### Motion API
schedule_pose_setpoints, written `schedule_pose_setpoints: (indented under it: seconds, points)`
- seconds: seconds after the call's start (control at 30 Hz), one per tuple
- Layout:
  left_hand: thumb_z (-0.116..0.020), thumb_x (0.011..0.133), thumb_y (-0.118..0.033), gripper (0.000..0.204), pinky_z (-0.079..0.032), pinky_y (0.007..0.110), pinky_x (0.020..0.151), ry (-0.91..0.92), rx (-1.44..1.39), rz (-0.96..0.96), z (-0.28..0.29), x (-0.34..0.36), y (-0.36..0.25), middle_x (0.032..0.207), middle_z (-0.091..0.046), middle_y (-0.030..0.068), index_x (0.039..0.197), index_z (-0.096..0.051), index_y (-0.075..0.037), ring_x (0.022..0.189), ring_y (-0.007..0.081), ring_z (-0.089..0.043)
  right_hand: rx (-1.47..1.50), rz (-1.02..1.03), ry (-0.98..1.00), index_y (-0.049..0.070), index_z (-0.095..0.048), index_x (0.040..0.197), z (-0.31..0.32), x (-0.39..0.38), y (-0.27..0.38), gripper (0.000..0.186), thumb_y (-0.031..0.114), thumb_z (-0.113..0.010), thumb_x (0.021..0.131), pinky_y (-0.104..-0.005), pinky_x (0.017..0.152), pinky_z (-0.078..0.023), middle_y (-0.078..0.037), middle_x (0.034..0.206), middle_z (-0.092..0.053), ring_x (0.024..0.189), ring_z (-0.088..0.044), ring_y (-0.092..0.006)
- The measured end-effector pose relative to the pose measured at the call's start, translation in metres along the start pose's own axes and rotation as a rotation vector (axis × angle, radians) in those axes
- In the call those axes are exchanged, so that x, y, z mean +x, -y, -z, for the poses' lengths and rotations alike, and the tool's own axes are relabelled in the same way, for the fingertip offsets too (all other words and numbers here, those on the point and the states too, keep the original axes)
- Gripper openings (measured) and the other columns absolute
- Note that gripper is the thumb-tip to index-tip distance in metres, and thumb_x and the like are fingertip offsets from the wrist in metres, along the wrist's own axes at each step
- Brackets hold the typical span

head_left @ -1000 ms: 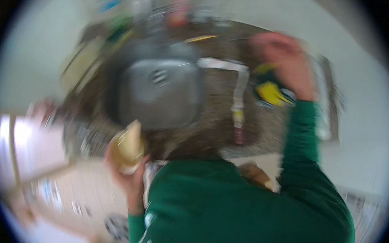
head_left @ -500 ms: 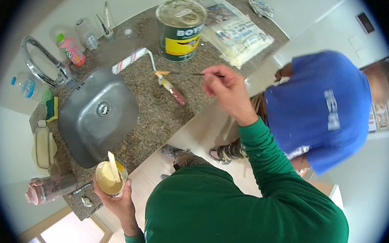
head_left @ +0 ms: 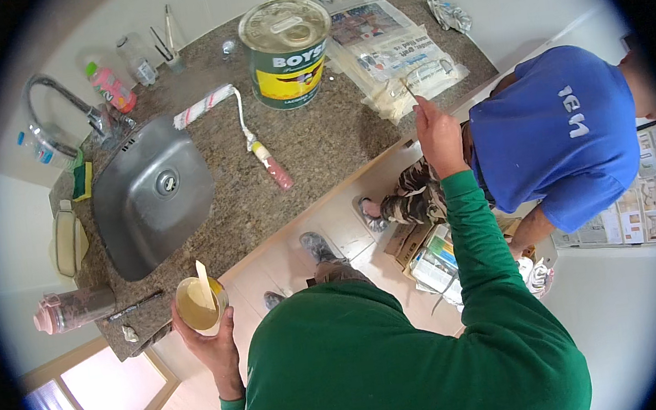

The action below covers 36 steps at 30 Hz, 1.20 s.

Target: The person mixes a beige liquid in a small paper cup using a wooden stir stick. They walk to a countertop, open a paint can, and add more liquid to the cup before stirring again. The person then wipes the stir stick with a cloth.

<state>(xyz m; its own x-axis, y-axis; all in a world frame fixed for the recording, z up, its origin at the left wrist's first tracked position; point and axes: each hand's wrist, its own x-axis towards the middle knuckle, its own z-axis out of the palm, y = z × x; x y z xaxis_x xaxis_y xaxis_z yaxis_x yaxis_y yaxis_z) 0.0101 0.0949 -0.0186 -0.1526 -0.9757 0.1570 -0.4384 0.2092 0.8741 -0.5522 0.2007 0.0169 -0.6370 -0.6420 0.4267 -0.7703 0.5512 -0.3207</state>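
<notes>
Below the sink's near edge, my left hand (head_left: 213, 348) is wrapped round a small tub of cream paint (head_left: 192, 308). A flat pale stirring stick (head_left: 205, 284) stands tilted in it. My right hand (head_left: 440, 138) is raised in front of the counter's right end, fingers closed on a thin paintbrush (head_left: 410, 90). Its tip is over newspaper (head_left: 399, 53) edged with masking tape, but I cannot tell if it touches. A paint roller (head_left: 246, 125) with a red handle lies on the counter near the large green and yellow paint can (head_left: 290, 78).
A steel sink (head_left: 114, 231) with a curved tap (head_left: 56, 91) is set in the granite counter (head_left: 238, 208). Bottles (head_left: 111, 88), a sponge (head_left: 82, 178) and a pink-lidded flask (head_left: 71, 312) stand around it. At my right, a person in blue (head_left: 553, 136) bends beside boxes and papers (head_left: 437, 261).
My right hand and the paintbrush have swung right, from over the roller to the newspaper. My left hand holds the tub slightly further right in view. The person in blue has shifted.
</notes>
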Motion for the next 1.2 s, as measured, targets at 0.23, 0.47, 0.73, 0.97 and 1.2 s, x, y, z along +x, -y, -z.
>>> schedule_pose_setpoints:
  seconds: [0.23, 0.47, 0.73, 0.97, 1.2]
  points:
    - [-0.101, 0.078, -0.025, 0.107, -0.041, 0.048, 0.126, 0.015, -0.09, 0.093, -0.071, 0.006, -0.051, 0.156, -0.057, 0.0187, 0.165, -0.043, 0.0, 0.146, 0.0335, -0.055, -0.111, 0.127, 0.35, 0.003, -0.077, 0.126, 0.009, 0.017, -0.021, 0.027, 0.019, -0.064, 0.108, -0.0541, 0.071, -0.059, -0.026, 0.091, -0.076, 0.082, -0.074, -0.0477]
    - [-0.101, 0.079, -0.028, 0.107, -0.042, 0.047, 0.125, 0.084, -0.015, 0.032, -0.117, 0.019, -0.082, 0.155, -0.056, 0.0183, 0.165, -0.043, 0.0, 0.146, 0.0328, -0.054, 0.348, -0.151, 0.141, -0.001, -0.079, 0.117, 0.015, 0.05, -0.056, 0.026, 0.018, -0.064, 0.107, -0.0483, 0.075, -0.06, -0.022, 0.091, -0.08, 0.085, -0.078, -0.0438]
    - [-0.101, 0.079, -0.033, 0.106, -0.042, 0.049, 0.123, 0.123, 0.024, 0.016, -0.14, 0.024, -0.093, 0.153, -0.055, 0.0188, 0.163, -0.045, -0.001, 0.144, 0.0347, -0.054, 0.347, -0.259, -0.026, 0.001, -0.077, 0.114, -0.006, 0.04, -0.075, 0.023, 0.019, -0.07, 0.103, -0.0435, 0.073, -0.062, -0.016, 0.083, -0.081, 0.078, -0.081, -0.0352]
    - [-0.101, 0.078, -0.038, 0.107, -0.043, 0.05, 0.123, 0.14, 0.017, -0.005, -0.151, 0.024, -0.098, 0.152, -0.055, 0.0189, 0.163, -0.046, -0.002, 0.144, 0.0358, -0.054, 0.474, -0.309, -0.052, 0.004, -0.077, 0.113, -0.015, 0.056, -0.05, 0.025, 0.022, -0.08, 0.095, -0.0391, 0.071, -0.062, -0.016, 0.081, -0.08, 0.075, -0.081, -0.0261]
    - [-0.101, 0.078, -0.038, 0.108, -0.043, 0.05, 0.122, 0.122, 0.037, -0.006, -0.15, 0.024, -0.101, 0.152, -0.056, 0.019, 0.163, -0.046, -0.002, 0.144, 0.0363, -0.055, 0.969, -0.43, 0.071, -0.003, -0.078, 0.105, -0.041, 0.058, -0.076, 0.024, 0.018, -0.081, 0.095, -0.0293, 0.07, -0.059, -0.012, 0.083, -0.081, 0.078, -0.078, -0.0135]
